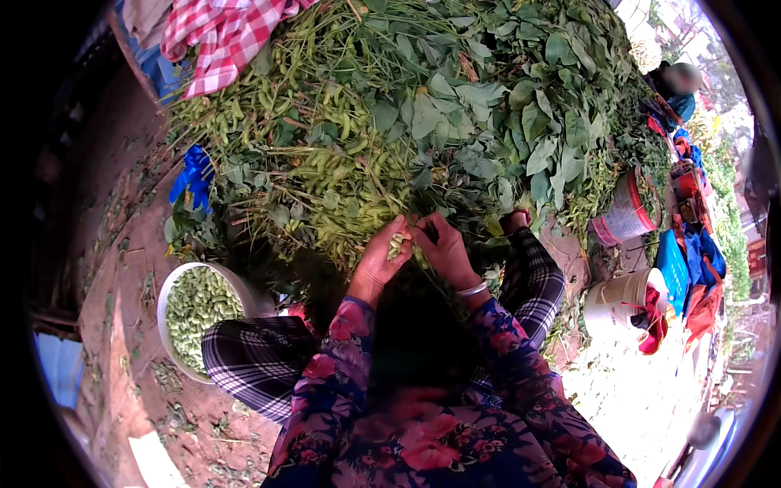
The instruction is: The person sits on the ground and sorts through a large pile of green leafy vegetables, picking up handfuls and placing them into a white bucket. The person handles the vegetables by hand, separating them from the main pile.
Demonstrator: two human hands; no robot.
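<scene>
Shelled green beans (pixel 395 245) lie in the palm of my left hand (pixel 384 251), whose fingers curl round them. Close beside it, my right hand (pixel 444 247) has its thumb and fingers bent together near the left fingertips; whether a pod is pinched there is too small to tell. A silver bangle (pixel 472 290) circles my right wrist. Just beyond both hands rises a big heap of uprooted bean plants, with green pods (pixel 341 216) and broad leaves (pixel 476 104). At my left knee stands a white bucket (pixel 244 293) holding many shelled green beans (pixel 201 311).
Two more buckets stand on the right, one with a red rim (pixel 622 210), one pale (pixel 616 303) with red cloth over its edge. A person (pixel 674 94) is at the far right. Blue plastic (pixel 194 177) and a checked cloth (pixel 223 43) lie by the heap's left side.
</scene>
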